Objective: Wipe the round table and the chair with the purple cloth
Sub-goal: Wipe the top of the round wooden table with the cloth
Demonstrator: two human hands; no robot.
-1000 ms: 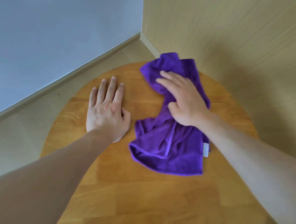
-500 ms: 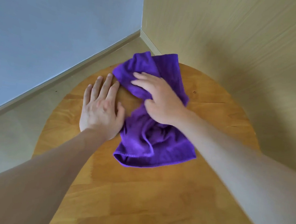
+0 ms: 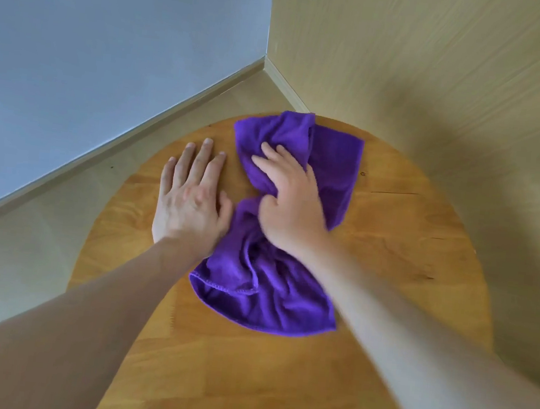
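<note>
The purple cloth point(image 3: 286, 292) lies crumpled across the middle of the round wooden table point(image 3: 407, 252), its far end near the back rim. My right hand point(image 3: 290, 203) lies on top of the cloth's narrow middle. Its fingers point to the far left and its thumb bunches the fabric. My left hand point(image 3: 191, 196) rests flat on the bare wood just left of the cloth, fingers straight, its thumb side touching the fabric. No chair is in view.
The table stands in a room corner. A grey-blue wall point(image 3: 93, 69) runs along the left with a pale skirting board point(image 3: 117, 151). A beige wood-grain wall point(image 3: 442, 72) stands close behind and to the right. A strip of pale floor point(image 3: 22, 261) shows to the left.
My right hand has slid the cloth leftward across the table until it touches my left hand. The left hand has stayed flat on the wood.
</note>
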